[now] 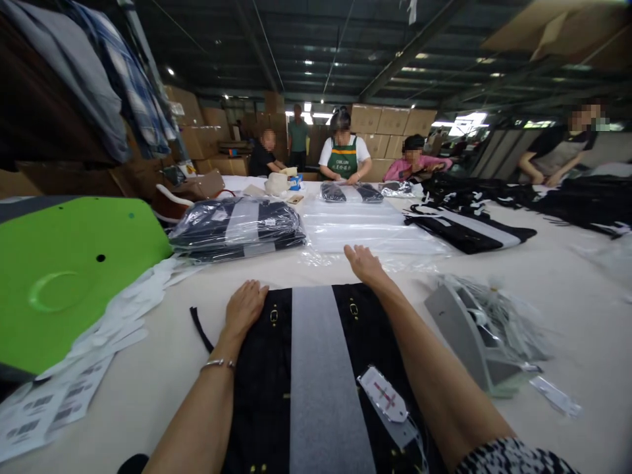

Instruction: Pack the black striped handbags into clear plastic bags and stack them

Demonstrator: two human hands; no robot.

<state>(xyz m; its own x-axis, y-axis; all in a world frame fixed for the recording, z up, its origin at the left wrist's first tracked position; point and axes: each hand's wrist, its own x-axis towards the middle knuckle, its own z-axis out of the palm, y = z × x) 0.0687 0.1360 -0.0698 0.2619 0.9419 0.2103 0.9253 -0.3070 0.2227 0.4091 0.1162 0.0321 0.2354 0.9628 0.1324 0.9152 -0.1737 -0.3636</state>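
Observation:
A black fabric piece with a wide grey stripe [320,368] lies flat in front of me, with small metal buckles near its far edge. My left hand [245,306] rests at its far left corner, fingers extended and little bent. Over the far right corner reaches my right hand [364,263], fingers spread toward the plastic bags and holding nothing visible. A white hang tag [384,395] lies on the right black part, beside my right forearm. A black strap [200,329] sticks out to the left.
Bagged black-and-grey items [241,227] and clear plastic bags [365,227] lie beyond. A green board [79,276] and label sheets [54,408] are left; grey card and tangled strings [508,322] right. Several people are around the far side, one in a green apron [343,158].

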